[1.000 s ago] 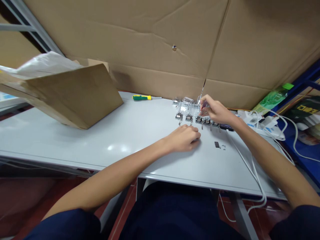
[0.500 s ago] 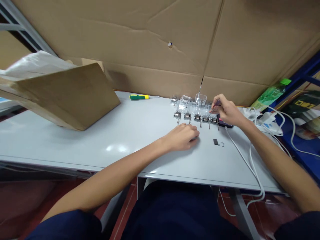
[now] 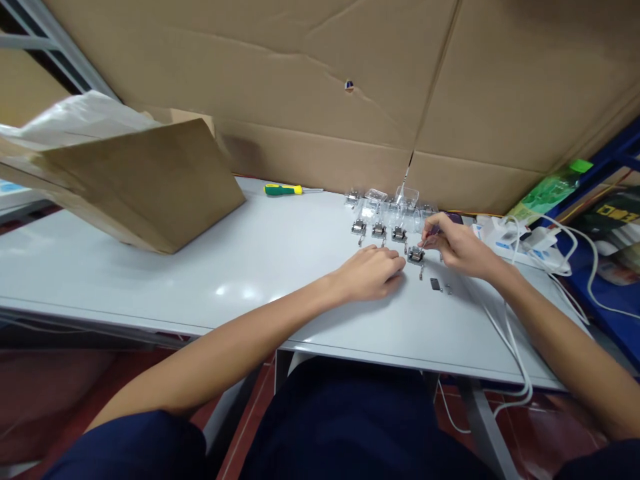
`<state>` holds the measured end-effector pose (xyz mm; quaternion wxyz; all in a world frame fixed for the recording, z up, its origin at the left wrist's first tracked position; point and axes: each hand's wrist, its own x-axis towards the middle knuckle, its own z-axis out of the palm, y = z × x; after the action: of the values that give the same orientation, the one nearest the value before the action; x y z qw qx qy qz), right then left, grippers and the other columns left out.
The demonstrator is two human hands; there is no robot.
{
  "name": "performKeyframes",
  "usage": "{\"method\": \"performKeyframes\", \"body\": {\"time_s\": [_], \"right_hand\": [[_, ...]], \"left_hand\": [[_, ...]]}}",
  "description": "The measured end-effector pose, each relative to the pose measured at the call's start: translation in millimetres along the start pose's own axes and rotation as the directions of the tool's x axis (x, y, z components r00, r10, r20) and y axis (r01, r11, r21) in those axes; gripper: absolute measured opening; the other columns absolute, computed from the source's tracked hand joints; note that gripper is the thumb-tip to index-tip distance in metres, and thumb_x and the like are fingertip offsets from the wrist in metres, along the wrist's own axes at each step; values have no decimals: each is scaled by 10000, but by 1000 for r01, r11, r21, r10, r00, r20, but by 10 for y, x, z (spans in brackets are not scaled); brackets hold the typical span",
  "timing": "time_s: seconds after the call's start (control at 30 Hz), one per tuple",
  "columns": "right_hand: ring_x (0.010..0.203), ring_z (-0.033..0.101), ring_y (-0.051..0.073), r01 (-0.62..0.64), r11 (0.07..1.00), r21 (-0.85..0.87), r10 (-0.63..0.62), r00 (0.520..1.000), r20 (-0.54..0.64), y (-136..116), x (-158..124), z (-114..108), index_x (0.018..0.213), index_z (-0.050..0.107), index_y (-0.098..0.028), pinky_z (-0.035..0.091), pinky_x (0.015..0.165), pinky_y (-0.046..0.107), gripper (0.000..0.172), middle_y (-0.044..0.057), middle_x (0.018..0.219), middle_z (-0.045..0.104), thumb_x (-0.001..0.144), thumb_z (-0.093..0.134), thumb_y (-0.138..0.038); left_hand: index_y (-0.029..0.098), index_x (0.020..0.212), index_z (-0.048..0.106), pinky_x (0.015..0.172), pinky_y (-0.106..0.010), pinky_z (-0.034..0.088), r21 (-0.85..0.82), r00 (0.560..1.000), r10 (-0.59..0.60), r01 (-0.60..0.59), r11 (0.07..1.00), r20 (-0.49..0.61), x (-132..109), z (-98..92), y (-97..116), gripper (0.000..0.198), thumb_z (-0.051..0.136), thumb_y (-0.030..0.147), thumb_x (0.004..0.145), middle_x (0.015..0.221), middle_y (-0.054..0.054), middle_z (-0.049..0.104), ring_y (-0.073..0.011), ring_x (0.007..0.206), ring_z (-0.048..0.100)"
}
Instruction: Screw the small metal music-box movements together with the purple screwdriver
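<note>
My left hand point(image 3: 373, 273) rests on the white table point(image 3: 250, 267) with its fingers curled under; nothing shows in them. My right hand point(image 3: 457, 243) is pinched on a thin tool whose tip touches a small metal clip part point(image 3: 415, 255) lying just right of my left fingertips. A row of three like metal parts point(image 3: 379, 230) lies beyond, with clear plastic cases point(image 3: 395, 203) behind them. A small dark chip point(image 3: 435, 284) and a tiny metal bit point(image 3: 449, 289) lie below my right hand.
A green and yellow screwdriver point(image 3: 285, 190) lies at the table's back. A tilted cardboard box point(image 3: 145, 180) with a plastic bag covers the left. White cables and a power strip point(image 3: 520, 240) crowd the right edge. Cardboard sheets point(image 3: 350, 87) wall the back.
My right hand came down from the row toward me, and one metal part now lies apart from the row, next to my left fingertips. My left hand stayed put.
</note>
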<state>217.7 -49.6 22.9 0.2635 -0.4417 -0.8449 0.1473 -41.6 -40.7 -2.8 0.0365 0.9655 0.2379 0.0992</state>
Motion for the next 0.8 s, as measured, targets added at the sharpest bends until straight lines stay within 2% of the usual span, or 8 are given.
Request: {"method": "performKeyframes", "body": {"time_s": [0.13,0.23,0.3,0.37,0.43,0.57,0.7,0.8], "right_hand": [[894,720,218,13,1000,-5,-12,999,53,-217,-102,42,1133,454,-278,592,786,395,305,40,1009,675,913,491,-70],[904,705,212,19,1000,23,-20,999,48,-353,-176,114,1146,450,-280,600,801,410,237,42,1021,660,976,462,-115],[917,697,213,13,997,74,-15,1000,26,-410,-221,167,1150,452,-284,607,814,422,198,46,1037,650,1002,462,-153],[913,699,209,-17,989,149,20,1000,-20,-436,-256,202,1176,457,-290,618,825,428,170,49,1055,644,1028,473,-208],[892,713,202,-42,974,221,65,993,-98,-430,-279,206,1224,458,-299,627,819,420,182,44,1054,637,1047,492,-270],[808,738,191,-69,973,221,121,966,-229,-342,-318,136,1294,449,-312,619,752,389,255,17,977,611,1051,522,-326],[720,726,187,-164,976,142,186,969,-159,-250,-376,64,1299,455,-300,573,665,358,253,4,892,642,1051,500,-315],[653,676,167,-160,984,74,168,978,-122,-259,-398,26,1297,468,-281,525,644,331,248,-15,808,637,1049,478,-288]], "left_hand": [[167,1123,568,807,-397,462,-32,1000,-19,18,999,-18,-5,-10,38,207,479,318,1013,1053,-102,719,-232,880,666],[167,1212,539,859,-408,472,-102,999,-2,-2,995,-36,-15,-11,55,372,430,494,1071,1142,-115,713,-246,956,679],[168,1247,534,882,-415,476,-132,999,7,-12,991,-38,-21,-6,62,523,427,640,1048,1141,-113,711,-259,982,677],[166,1220,555,885,-419,478,-125,1000,8,-11,992,-26,-25,4,74,595,465,713,1004,1091,-103,710,-266,968,674],[169,1156,579,880,-414,480,-100,1000,2,-4,995,-16,-26,15,95,527,518,667,996,1052,-92,701,-261,949,668],[174,1080,589,879,-396,485,-93,1000,19,-19,995,2,-22,26,140,240,552,390,983,1029,-79,677,-237,926,648],[173,1096,601,902,-378,490,-168,995,91,-84,982,29,-20,19,138,225,557,248,888,1048,-83,666,-224,922,623],[170,1123,608,926,-372,486,-217,992,121,-112,970,32,-20,10,119,282,541,202,851,1059,-85,666,-223,943,613]]}}
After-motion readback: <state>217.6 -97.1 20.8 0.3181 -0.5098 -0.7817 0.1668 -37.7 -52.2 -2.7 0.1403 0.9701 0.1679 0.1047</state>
